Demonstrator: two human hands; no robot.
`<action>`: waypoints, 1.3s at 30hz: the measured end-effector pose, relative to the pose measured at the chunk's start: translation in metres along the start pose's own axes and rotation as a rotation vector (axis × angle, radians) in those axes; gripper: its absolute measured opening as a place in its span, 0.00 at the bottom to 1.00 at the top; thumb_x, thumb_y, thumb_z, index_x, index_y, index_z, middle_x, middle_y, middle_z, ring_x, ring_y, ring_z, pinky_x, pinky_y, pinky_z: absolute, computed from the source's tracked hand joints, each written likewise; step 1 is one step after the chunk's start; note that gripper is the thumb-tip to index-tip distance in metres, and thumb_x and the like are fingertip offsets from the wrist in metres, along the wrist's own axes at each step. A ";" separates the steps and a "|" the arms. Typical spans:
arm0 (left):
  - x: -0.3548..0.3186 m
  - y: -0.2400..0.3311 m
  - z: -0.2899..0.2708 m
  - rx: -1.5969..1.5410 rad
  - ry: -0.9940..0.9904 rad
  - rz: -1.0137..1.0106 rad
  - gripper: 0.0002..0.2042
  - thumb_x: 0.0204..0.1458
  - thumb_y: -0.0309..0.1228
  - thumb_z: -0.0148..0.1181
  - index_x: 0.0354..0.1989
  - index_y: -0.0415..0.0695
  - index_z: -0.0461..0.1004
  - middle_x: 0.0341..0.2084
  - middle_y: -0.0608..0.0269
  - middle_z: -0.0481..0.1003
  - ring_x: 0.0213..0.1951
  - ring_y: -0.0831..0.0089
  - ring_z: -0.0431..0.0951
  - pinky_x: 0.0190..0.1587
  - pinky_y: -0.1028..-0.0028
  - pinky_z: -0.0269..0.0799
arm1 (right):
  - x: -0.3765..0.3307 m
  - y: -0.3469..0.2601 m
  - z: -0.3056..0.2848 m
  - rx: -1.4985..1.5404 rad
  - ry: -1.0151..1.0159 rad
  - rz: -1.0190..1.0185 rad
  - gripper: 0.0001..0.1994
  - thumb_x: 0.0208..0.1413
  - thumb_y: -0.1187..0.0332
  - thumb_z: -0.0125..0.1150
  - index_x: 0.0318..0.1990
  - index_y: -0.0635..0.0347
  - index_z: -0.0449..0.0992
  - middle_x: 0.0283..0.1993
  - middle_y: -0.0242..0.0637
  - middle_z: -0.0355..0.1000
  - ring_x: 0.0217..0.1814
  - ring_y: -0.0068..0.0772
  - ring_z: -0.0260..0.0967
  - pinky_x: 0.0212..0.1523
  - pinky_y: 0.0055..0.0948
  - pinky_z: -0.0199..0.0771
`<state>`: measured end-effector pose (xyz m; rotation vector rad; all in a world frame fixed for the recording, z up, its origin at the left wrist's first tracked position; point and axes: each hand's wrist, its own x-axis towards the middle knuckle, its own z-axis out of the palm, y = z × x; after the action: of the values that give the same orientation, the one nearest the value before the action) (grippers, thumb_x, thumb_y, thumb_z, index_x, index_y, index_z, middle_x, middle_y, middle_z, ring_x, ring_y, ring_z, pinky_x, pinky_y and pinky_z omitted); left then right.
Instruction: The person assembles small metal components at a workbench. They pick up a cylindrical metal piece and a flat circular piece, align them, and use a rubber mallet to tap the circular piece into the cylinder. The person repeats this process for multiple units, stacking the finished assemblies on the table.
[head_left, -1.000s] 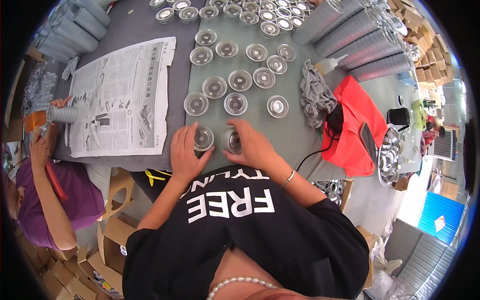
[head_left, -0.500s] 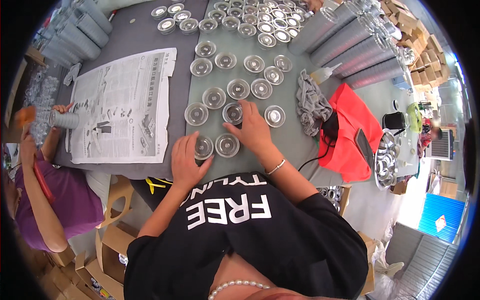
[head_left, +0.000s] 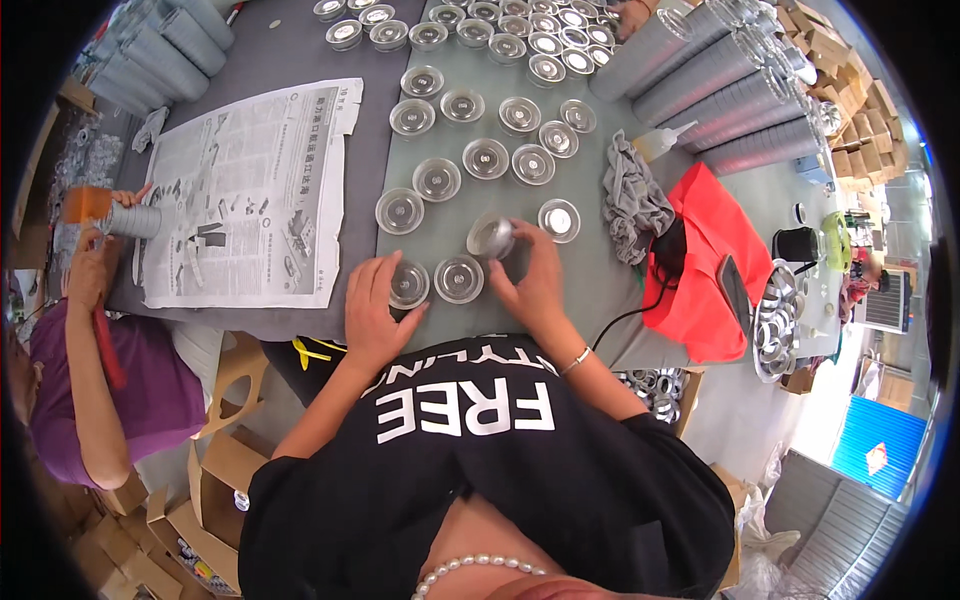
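Observation:
My left hand (head_left: 375, 308) curls round a clear round dish (head_left: 409, 286) standing near the table's front edge, thumb and fingers against its rim. Between the fingers of my right hand (head_left: 535, 280) is another clear round dish (head_left: 488, 237) with a silvery side, tilted up on edge. A third dish (head_left: 459, 279) stands untouched between my hands. More of the same stand loosely beyond, such as one (head_left: 401, 211) ahead of my left hand and one with a bright white centre (head_left: 559, 221) to the right of my right hand.
Left lies a newspaper (head_left: 250, 200), where a co-worker's hands (head_left: 95, 245) hold an orange-headed tool by a stack of grey rings (head_left: 135, 221). Right are a grey rag (head_left: 636, 195), a red bag (head_left: 705, 270) with a phone (head_left: 734, 290), and tall stacks of grey discs (head_left: 720, 90).
My right hand has drawn its dish nearer and to the right, lifting and tilting it. My left hand stays at its dish. The co-worker's orange-headed tool has moved onto the ring stack.

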<state>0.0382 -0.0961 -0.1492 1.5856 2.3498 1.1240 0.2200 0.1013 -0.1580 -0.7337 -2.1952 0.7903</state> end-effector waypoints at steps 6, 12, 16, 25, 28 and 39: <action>-0.005 0.002 -0.005 0.045 -0.109 -0.033 0.52 0.37 0.42 0.82 0.72 0.38 0.60 0.66 0.43 0.64 0.67 0.42 0.63 0.69 0.50 0.60 | -0.027 0.003 -0.027 -0.081 -0.110 0.175 0.36 0.49 0.68 0.74 0.65 0.64 0.65 0.59 0.50 0.70 0.62 0.53 0.68 0.63 0.46 0.71; 0.007 0.019 -0.001 0.084 -0.149 -0.186 0.74 0.24 0.52 0.87 0.79 0.40 0.42 0.77 0.33 0.44 0.77 0.35 0.46 0.76 0.44 0.46 | -0.033 0.006 -0.059 -0.229 -0.017 0.198 0.57 0.37 0.49 0.85 0.72 0.63 0.57 0.71 0.60 0.55 0.73 0.64 0.55 0.72 0.54 0.60; 0.039 0.025 0.022 0.160 -0.142 -0.208 0.75 0.24 0.56 0.86 0.80 0.40 0.40 0.76 0.28 0.40 0.77 0.32 0.44 0.75 0.40 0.44 | -0.004 0.018 -0.060 -0.328 -0.031 0.205 0.71 0.28 0.39 0.87 0.77 0.63 0.49 0.78 0.68 0.45 0.79 0.71 0.46 0.76 0.58 0.52; 0.162 -0.006 0.064 0.149 0.006 -0.159 0.77 0.21 0.54 0.88 0.81 0.45 0.39 0.76 0.27 0.40 0.76 0.30 0.47 0.75 0.44 0.49 | 0.080 0.055 -0.019 -0.414 -0.013 0.248 0.77 0.24 0.38 0.87 0.80 0.60 0.43 0.81 0.73 0.35 0.82 0.74 0.41 0.77 0.58 0.51; 0.189 -0.026 0.071 0.121 0.031 -0.115 0.76 0.22 0.52 0.88 0.81 0.46 0.39 0.76 0.27 0.40 0.76 0.32 0.47 0.75 0.46 0.51 | 0.101 0.069 -0.009 -0.338 0.001 0.199 0.76 0.24 0.37 0.87 0.80 0.60 0.43 0.80 0.74 0.35 0.81 0.75 0.41 0.77 0.58 0.52; 0.162 -0.017 0.050 0.081 -0.050 -0.227 0.74 0.25 0.48 0.89 0.81 0.46 0.39 0.78 0.36 0.42 0.77 0.39 0.46 0.76 0.48 0.52 | 0.078 0.063 -0.032 -0.360 -0.026 0.218 0.72 0.27 0.39 0.87 0.79 0.62 0.48 0.82 0.67 0.40 0.82 0.69 0.44 0.77 0.58 0.49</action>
<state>-0.0258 0.0614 -0.1455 1.3098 2.4932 0.9422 0.2132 0.2063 -0.1517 -1.1608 -2.3365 0.5116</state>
